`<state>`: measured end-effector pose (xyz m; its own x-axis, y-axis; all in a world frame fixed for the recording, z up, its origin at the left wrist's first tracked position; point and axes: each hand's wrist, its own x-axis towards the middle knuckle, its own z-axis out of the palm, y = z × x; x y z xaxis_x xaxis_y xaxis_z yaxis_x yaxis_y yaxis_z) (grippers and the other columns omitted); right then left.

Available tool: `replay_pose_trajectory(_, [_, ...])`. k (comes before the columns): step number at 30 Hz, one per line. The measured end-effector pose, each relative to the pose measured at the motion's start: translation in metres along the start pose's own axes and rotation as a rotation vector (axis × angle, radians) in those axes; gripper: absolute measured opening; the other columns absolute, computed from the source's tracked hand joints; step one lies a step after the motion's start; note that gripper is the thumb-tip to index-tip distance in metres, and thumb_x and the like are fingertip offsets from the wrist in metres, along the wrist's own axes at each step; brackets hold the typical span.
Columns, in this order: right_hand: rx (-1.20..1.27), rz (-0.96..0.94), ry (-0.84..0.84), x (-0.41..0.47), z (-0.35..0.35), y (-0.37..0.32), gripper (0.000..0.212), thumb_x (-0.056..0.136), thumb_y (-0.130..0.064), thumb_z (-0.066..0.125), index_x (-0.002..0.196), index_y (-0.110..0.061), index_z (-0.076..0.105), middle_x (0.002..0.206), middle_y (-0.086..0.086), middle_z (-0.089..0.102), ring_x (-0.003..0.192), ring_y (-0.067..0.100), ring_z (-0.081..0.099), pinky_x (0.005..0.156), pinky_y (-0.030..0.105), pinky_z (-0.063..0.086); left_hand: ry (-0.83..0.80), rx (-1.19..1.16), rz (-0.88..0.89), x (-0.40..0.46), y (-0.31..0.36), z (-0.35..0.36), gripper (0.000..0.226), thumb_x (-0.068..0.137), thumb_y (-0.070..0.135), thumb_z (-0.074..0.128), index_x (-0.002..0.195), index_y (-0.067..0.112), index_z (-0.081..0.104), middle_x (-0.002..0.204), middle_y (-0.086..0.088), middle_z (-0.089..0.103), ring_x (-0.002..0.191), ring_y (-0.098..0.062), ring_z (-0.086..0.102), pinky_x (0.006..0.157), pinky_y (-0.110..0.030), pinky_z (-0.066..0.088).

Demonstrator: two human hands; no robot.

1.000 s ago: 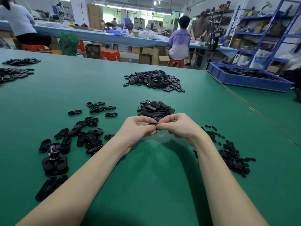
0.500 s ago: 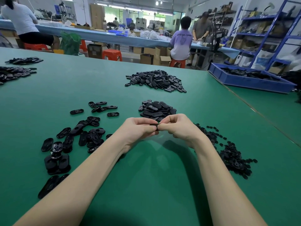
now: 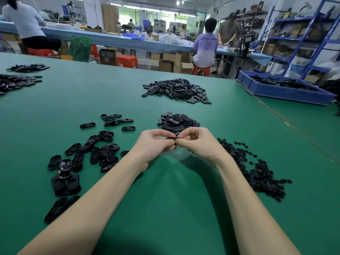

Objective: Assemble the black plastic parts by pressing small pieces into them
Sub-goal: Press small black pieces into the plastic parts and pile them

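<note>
Both hands pinch one black oval part (image 3: 173, 138) between them above the green table (image 3: 165, 208): left hand (image 3: 156, 142), right hand (image 3: 196, 142), fingers curled. Pressing step likely underway; insert hidden. Next: firm squeeze, then set aside beside loose parts (image 3: 86, 155).

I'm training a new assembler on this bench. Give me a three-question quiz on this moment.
1. True or false: both hands pinch the same black part.
2. Which pile lies on the right hand's side? A) small pieces B) white bags
3. What colour is the tray at the table's far right?

Key: 1 true; the left hand and the right hand meet on it. 2 A. 3 blue.
</note>
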<state>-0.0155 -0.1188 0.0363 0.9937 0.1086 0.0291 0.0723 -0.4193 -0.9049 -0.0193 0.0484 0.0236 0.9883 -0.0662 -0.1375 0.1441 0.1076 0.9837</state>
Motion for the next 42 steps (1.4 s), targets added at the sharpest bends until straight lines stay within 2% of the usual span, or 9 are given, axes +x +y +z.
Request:
replay_pose_trajectory(4, [-0.164,-0.141,0.017,0.003,-0.001,-0.002,0.019,0.082,-0.019,0.083,0.096,-0.028,0.073,0.077,-0.011,0.069,0.052,0.005,0.047,0.056,0.018,0.043,-0.005,-0.080,-0.021,0.004,0.002,-0.007,0.015,0.089,-0.005,0.066,0.097,0.006,0.072,0.094,-0.020,0.076,0.087,-0.024,0.072,0.082,-0.022,0.060])
replay_pose_trajectory(8, [-0.244,-0.176,0.060,0.009,-0.003,0.002,0.017,0.082,-0.025,0.084,0.092,-0.033,0.074,0.077,-0.013,0.071,0.051,0.002,0.046,0.059,0.014,0.043,-0.013,-0.138,-0.018,0.007,0.003,-0.007,0.020,0.092,-0.002,0.066,0.110,0.006,0.069,0.084,-0.012,0.076,0.085,-0.025,0.074,0.078,-0.022,0.060])
replay_pose_trajectory(13, [-0.303,-0.069,0.244,0.022,-0.011,0.004,0.010,0.080,-0.037,0.083,0.087,-0.035,0.076,0.075,-0.016,0.071,0.063,-0.007,0.059,0.063,0.017,0.046,0.009,-0.117,-0.040,0.010,0.004,-0.006,0.017,0.092,0.007,0.069,0.109,0.008,0.064,0.096,-0.012,0.072,0.077,-0.020,0.073,0.072,-0.023,0.061])
replay_pose_trajectory(18, [-0.366,0.076,0.445,0.055,0.000,-0.008,0.016,0.082,-0.046,0.078,0.094,-0.036,0.077,0.079,-0.020,0.068,0.087,0.010,0.067,0.067,0.024,0.044,0.046,-0.092,0.007,0.010,0.005,-0.005,0.004,0.092,0.007,0.067,0.094,0.010,0.068,0.085,-0.005,0.072,0.067,-0.016,0.066,0.059,-0.021,0.056])
replay_pose_trajectory(24, [-0.492,0.147,0.483,0.080,0.013,-0.011,0.023,0.083,-0.042,0.076,0.105,-0.035,0.076,0.102,-0.006,0.075,0.102,0.021,0.068,0.075,0.027,0.043,0.041,-0.076,0.004,0.010,0.006,-0.008,0.004,0.094,0.009,0.066,0.091,0.012,0.068,0.081,-0.001,0.072,0.066,-0.016,0.063,0.055,-0.021,0.054])
replay_pose_trajectory(28, [-0.541,0.146,0.484,0.076,0.013,-0.008,0.026,0.083,-0.039,0.073,0.109,-0.036,0.070,0.103,-0.007,0.074,0.099,0.021,0.067,0.073,0.027,0.041,0.029,-0.076,0.006,0.008,0.007,-0.008,0.005,0.094,0.010,0.065,0.091,0.013,0.068,0.083,-0.001,0.072,0.065,-0.015,0.063,0.055,-0.021,0.054])
replay_pose_trajectory(36, [-0.435,0.037,0.393,0.041,0.025,-0.002,0.012,0.085,-0.039,0.067,0.096,-0.036,0.071,0.076,-0.020,0.065,0.084,0.011,0.064,0.058,0.021,0.036,0.020,-0.007,0.001,0.005,0.007,-0.006,0.004,0.094,0.014,0.065,0.092,0.017,0.066,0.088,0.000,0.074,0.064,-0.012,0.063,0.053,-0.020,0.050])
replay_pose_trajectory(40, [-0.495,0.048,0.437,0.029,0.046,0.008,0.013,0.083,-0.048,0.066,0.089,-0.037,0.069,0.073,-0.021,0.064,0.080,0.013,0.058,0.068,0.027,0.038,0.105,0.205,0.097,0.007,0.003,-0.010,0.003,0.089,0.021,0.066,0.091,0.021,0.068,0.086,-0.004,0.075,0.065,-0.014,0.058,0.057,-0.026,0.045])
replay_pose_trajectory(42, [-0.522,0.012,0.470,0.026,0.054,0.012,0.014,0.085,-0.049,0.064,0.088,-0.035,0.068,0.070,-0.021,0.062,0.076,0.012,0.054,0.067,0.027,0.036,0.143,0.377,0.172,0.009,0.001,-0.014,0.003,0.088,0.026,0.065,0.089,0.028,0.068,0.080,0.003,0.074,0.065,-0.011,0.061,0.061,-0.024,0.047])
